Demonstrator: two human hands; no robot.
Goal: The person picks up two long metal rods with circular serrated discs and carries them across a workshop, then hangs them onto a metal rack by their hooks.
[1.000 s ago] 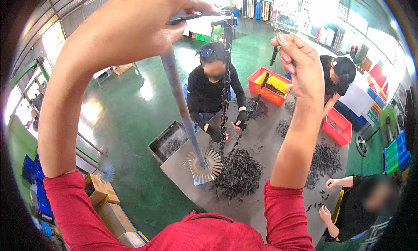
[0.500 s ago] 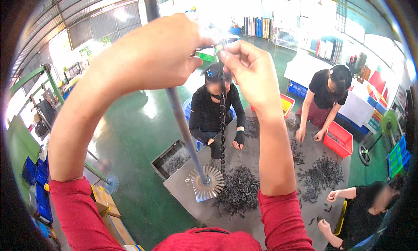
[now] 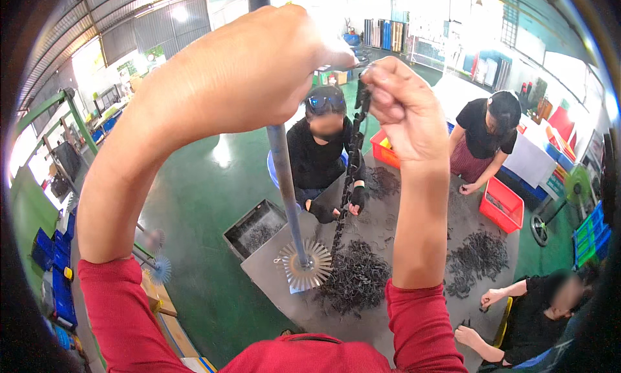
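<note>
Both my hands are raised high in front of me. My left hand point(image 3: 259, 69) is bent over beside an upright grey metal pole point(image 3: 282, 172), its fingertips closed around a small dark bit that I cannot make out. My right hand point(image 3: 407, 108) pinches the upper part of a strand of small black pieces point(image 3: 350, 172). From there the strand slants down toward a heap of loose black curved pieces point(image 3: 356, 276) on the grey table point(image 3: 278, 282). A round slotted metal disc point(image 3: 303, 265) surrounds the pole's foot.
Across the table sits a person in black point(image 3: 323, 146). Another point(image 3: 485, 140) stands at the far right by a red basket point(image 3: 502, 205); a third point(image 3: 543, 315) works at the near right. A grey bin point(image 3: 254, 229) adjoins the left table edge. Another black heap point(image 3: 479, 260) lies right.
My hands have shifted to the right, and the strand's upper end has moved with them, leaving it slanted. My right fingers are curled more. The people's hands around the table have moved slightly.
</note>
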